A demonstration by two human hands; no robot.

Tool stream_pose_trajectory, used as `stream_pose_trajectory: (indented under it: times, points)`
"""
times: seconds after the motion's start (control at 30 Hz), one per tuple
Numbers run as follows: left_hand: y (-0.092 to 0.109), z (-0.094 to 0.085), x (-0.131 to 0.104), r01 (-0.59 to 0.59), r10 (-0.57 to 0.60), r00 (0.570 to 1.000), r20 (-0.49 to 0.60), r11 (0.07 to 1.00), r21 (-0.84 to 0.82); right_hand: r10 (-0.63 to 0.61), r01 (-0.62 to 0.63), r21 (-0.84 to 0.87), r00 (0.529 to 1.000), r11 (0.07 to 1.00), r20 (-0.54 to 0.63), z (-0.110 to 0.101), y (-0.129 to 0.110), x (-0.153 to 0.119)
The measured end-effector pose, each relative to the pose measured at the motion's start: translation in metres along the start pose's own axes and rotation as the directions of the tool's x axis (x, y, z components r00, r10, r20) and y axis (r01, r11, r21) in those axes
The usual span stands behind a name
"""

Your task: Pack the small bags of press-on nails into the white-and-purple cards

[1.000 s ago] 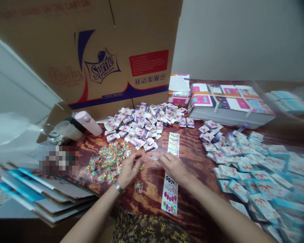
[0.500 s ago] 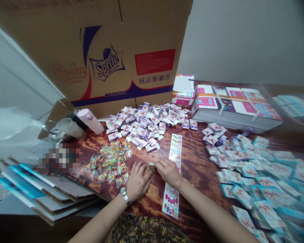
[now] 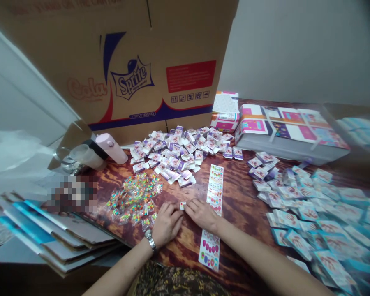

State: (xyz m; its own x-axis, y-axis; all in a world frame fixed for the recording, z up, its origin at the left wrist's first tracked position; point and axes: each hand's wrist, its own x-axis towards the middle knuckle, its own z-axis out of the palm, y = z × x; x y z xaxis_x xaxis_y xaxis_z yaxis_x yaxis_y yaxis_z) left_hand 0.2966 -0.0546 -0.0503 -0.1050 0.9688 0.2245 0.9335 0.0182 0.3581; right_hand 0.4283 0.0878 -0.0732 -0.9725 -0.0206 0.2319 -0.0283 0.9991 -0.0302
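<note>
Between the fingertips of both my hands is a small white piece (image 3: pixel 182 205) with coloured print; whether it is folded paper or wraps something I cannot make out. My left hand (image 3: pixel 167 222), with a watch at the wrist, is closed on its left end. The right end is pinched by my right hand (image 3: pixel 202 213), whose wrist crosses a long sticker strip (image 3: pixel 210 248) lying on the table and hides its middle. Just left of my left hand lies a heap of clear packets of colourful candy (image 3: pixel 134 197). Beyond the hands is a pile of small purple-and-white boxes (image 3: pixel 175 156).
Blue-and-white small boxes (image 3: pixel 308 209) spread across the right side. A big carton (image 3: pixel 135 53) stands at the back, beside a strapped stack of printed card (image 3: pixel 290 127). A pink bottle (image 3: pixel 111 148) and flattened cardboard (image 3: pixel 64 238) are on the left.
Between my fingertips a colourful candy packet showed before; now a white printed face shows there. My hands stay close together in nearly the same place. The view has shifted slightly.
</note>
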Motion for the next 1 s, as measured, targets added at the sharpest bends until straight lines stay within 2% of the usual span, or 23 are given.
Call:
stream_pose_trajectory:
  times: [0.13,0.23,0.3,0.37,0.43,0.53,0.63,0.77,0.87,1.0]
  points:
    - [-0.012,-0.005,0.035,0.02,-0.017,0.998,-0.061,0.999,0.049,-0.048,0.048,-0.063,0.999,0.997,-0.004,0.004,-0.001,0.007]
    - [-0.02,0.002,0.068,-0.025,0.035,0.999,-0.041,0.977,0.21,-0.05,0.05,-0.076,0.999,0.996,0.008,0.005,-0.002,0.009]
    - [-0.023,0.011,0.079,-0.055,0.059,0.998,-0.004,0.949,0.311,-0.023,0.023,-0.055,1.0,0.998,0.0,0.003,-0.002,0.006]
    - [-0.023,0.019,0.077,-0.099,0.094,0.995,0.03,0.922,0.374,0.014,-0.014,-0.005,0.999,1.0,-0.039,-0.002,-0.003,-0.003]
    - [-0.023,0.023,0.065,-0.166,0.153,0.986,0.064,0.904,0.393,0.078,-0.072,0.078,0.994,0.994,-0.079,-0.009,-0.002,-0.015]
    - [-0.02,0.022,0.048,-0.228,0.209,0.974,0.093,0.908,0.352,0.253,-0.225,0.24,0.963,0.944,-0.089,-0.023,0.004,-0.031]
    - [-0.018,0.02,0.052,-0.151,0.144,0.989,0.043,0.933,0.326,0.4,-0.339,0.398,0.913,0.853,-0.081,-0.037,0.011,-0.035]
    - [-0.018,0.023,0.079,0.024,-0.003,0.998,-0.058,0.924,0.381,0.461,-0.366,0.497,0.884,0.787,-0.079,-0.046,0.013,-0.028]
    - [-0.017,0.025,0.08,0.002,0.013,0.999,-0.034,0.913,0.407,0.481,-0.37,0.523,0.872,0.768,-0.088,-0.048,0.013,-0.029]
    - [-0.009,0.024,0.055,-0.089,0.086,0.996,0.023,0.924,0.371,0.546,-0.416,0.573,0.835,0.706,-0.068,-0.052,0.017,-0.039]
